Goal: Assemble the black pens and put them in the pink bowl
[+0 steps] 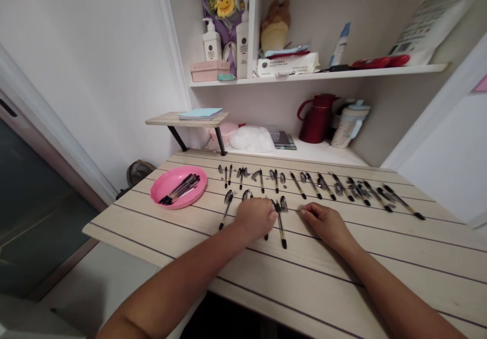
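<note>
Slim clear-barrelled pens with black ends lie spread over the pale wooden surface with dark lines, the nearest few beside and partly beneath the left hand. They look light, stiff and smooth, probably apt to roll; the middle of the barrel should give the surest hold, while the small curved dark-and-clear pieces beside them would likely want a fingertip pinch. The left hand is curled, fingers folded inward, hiding part of a pen; whether it grips anything, I cannot tell. The right hand is low over the surface, thumb and forefinger close together; anything tiny between them is too small to make out. Farther off runs a row of pens, so crowded toward its right end that single pieces blur together. Left of it, more pens lie bunched and overlapping in a round pink tray.
</note>
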`<state>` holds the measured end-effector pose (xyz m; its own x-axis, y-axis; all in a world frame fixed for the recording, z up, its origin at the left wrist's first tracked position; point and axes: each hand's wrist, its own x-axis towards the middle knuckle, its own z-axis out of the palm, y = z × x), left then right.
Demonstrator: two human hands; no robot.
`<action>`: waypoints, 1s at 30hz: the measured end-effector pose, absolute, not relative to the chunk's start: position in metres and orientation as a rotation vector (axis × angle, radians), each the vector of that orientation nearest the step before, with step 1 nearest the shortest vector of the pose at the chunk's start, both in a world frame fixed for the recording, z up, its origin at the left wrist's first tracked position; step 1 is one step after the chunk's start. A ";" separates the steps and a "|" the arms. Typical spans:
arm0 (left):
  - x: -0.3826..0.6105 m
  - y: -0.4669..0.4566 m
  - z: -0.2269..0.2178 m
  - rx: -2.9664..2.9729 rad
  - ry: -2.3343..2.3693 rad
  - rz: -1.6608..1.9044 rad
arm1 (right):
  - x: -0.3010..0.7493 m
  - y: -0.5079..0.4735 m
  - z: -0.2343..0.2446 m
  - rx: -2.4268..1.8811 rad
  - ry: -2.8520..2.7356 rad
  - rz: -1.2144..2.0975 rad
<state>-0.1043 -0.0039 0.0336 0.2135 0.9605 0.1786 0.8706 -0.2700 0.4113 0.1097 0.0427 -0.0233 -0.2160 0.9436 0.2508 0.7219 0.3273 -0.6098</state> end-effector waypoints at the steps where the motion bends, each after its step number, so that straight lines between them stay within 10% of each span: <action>1: -0.093 -0.004 0.030 2.256 1.753 0.560 | 0.109 0.042 -0.023 -1.462 -2.011 0.486; 30: -0.078 0.013 0.010 2.018 1.843 0.487 | 0.065 0.059 -0.009 -1.473 -2.144 0.266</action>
